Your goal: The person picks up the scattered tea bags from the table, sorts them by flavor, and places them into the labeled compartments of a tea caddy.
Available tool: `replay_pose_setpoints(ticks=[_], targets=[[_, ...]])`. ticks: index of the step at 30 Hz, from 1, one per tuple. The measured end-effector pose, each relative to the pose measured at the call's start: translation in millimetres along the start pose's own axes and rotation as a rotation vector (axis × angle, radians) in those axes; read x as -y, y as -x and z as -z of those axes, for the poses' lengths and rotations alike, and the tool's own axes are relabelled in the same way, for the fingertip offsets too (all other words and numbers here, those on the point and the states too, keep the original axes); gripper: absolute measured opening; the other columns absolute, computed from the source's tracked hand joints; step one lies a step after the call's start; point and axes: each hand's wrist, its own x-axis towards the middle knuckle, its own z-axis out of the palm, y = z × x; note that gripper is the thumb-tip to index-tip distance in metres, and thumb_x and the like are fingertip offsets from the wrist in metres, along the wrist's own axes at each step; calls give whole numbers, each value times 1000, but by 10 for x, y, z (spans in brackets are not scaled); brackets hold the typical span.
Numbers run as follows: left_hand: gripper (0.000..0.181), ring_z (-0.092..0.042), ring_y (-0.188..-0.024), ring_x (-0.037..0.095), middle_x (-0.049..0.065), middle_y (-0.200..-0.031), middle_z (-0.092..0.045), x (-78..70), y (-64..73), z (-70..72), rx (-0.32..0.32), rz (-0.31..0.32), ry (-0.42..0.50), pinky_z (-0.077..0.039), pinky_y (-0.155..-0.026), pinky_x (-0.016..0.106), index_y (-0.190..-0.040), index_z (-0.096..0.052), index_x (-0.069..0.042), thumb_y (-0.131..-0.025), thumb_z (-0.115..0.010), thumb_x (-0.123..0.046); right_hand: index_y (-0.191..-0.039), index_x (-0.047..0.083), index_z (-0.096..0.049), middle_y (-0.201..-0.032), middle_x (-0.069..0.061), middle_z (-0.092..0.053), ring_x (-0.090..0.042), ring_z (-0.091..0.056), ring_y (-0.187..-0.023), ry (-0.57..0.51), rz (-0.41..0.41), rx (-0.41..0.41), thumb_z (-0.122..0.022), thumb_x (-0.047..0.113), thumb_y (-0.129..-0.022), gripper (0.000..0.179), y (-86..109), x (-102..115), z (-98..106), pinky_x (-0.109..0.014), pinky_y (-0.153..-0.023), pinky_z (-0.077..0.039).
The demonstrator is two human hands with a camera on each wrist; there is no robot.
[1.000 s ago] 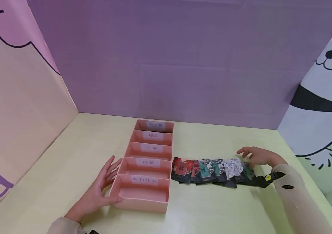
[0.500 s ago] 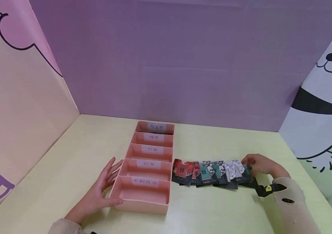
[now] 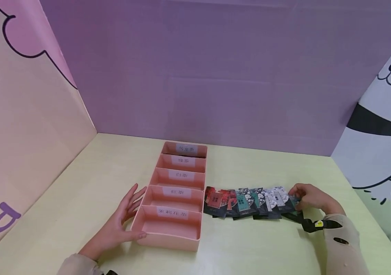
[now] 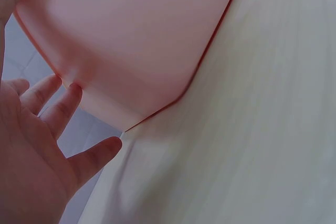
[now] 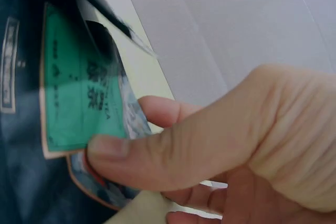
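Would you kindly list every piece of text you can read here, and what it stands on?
"乌龙茶": far label, pink box.
"绿茶": second label.
"白茶": middle label.
"红茶": fourth label.
"茉莉花茶": near label.
"d", apparently: purple, on the left wall.
Too small or blurred: print on the packets, including the green label by the right hand.

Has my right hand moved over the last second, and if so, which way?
Yes. Against the pink box in the head view, the right hand has moved lower and slightly right, and it now pinches the rightmost packet.
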Motion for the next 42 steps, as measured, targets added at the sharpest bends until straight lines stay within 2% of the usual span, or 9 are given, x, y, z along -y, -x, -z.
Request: replay_pose_setpoints(ticks=[3, 7, 13, 16, 20, 23, 30, 36, 42], targets=[[121, -37, -138, 2, 16, -162, -23, 3, 15, 3, -7, 10, -10, -34, -102, 15, -161, -2, -13, -72, -81, 11, -101, -4, -64, -82, -4, -51, -21, -45, -79, 24, 6, -26, -74, -7, -68, 35, -6, -10, -13, -37, -72, -39], [119, -38, -138, 1, 16, -162, -23, -4, 13, 0, -10, 43, -16, -34, -103, 15, -161, -4, -16, -73, -81, 8, -99, -6, -67, -81, -4, -55, -21, -48, -78, 61, 2, -68, -72, -8, -70, 29, 5, -12, 1, -37, -71, -42], [119, -38, -138, 1, 21, -161, -22, -7, 9, -10, -10, 34, -17, -33, -103, 15, -161, -4, -15, -73, -81, 8, -99, -14, -69, -83, -9, -66, -20, -57, -75, 12, 19, -85, -59, -13, -76, 25, 25, -49, 45, -32, -68, -49], [119, -38, -137, 1, 20, -161, -22, -8, 13, -1, -9, 40, -18, -34, -103, 15, -161, -4, -15, -73, -81, 8, -100, -14, -70, -91, -15, -71, -20, -60, -78, 11, -1, -99, -59, -12, -78, 24, 25, -66, 52, -31, -68, -51], [118, -38, -137, 1, 17, -162, -23, -10, 12, 5, -10, 52, -17, -34, -102, 15, -161, -4, -16, -74, -81, 7, -101, -12, -70, -101, -21, -69, -23, -60, -85, 31, -73, -132, -59, -9, -82, 23, 35, -59, 105, -38, -73, -55], [118, -38, -138, 2, 14, -163, -23, -12, 7, 4, -10, 57, -15, -35, -102, 16, -161, -4, -16, -74, -81, 7, -101, -12, -70, -100, -23, -66, -26, -60, -85, 52, -111, -156, -56, -9, -83, 23, 68, -52, 169, -43, -74, -57], [119, -39, -138, 2, 14, -163, -23, -4, -10, -7, -8, 64, -7, -34, -102, 15, -161, -4, -17, -74, -81, 7, -99, -14, -68, -97, -29, -64, -31, -61, -80, 160, -163, -246, -51, -10, -83, 23, 224, -7, 306, -45, -70, -56], [120, -38, -138, 2, 7, -163, -25, 6, -14, -21, -3, 18, -4, -34, -103, 15, -161, -3, -13, -72, -80, 10, -101, -15, -67, -93, -28, -64, -34, -60, -80, 232, -136, -327, -51, -11, -83, 24, 313, 60, 389, -43, -66, -53], [119, -37, -139, 2, 11, -163, -24, 12, -2, -17, -2, -17, -4, -34, -103, 15, -160, -3, -10, -72, -80, 11, -100, -12, -69, -89, -25, -65, -29, -52, -74, 311, -44, -445, -52, -11, -84, 23, 367, 184, 411, -35, -58, -41]])
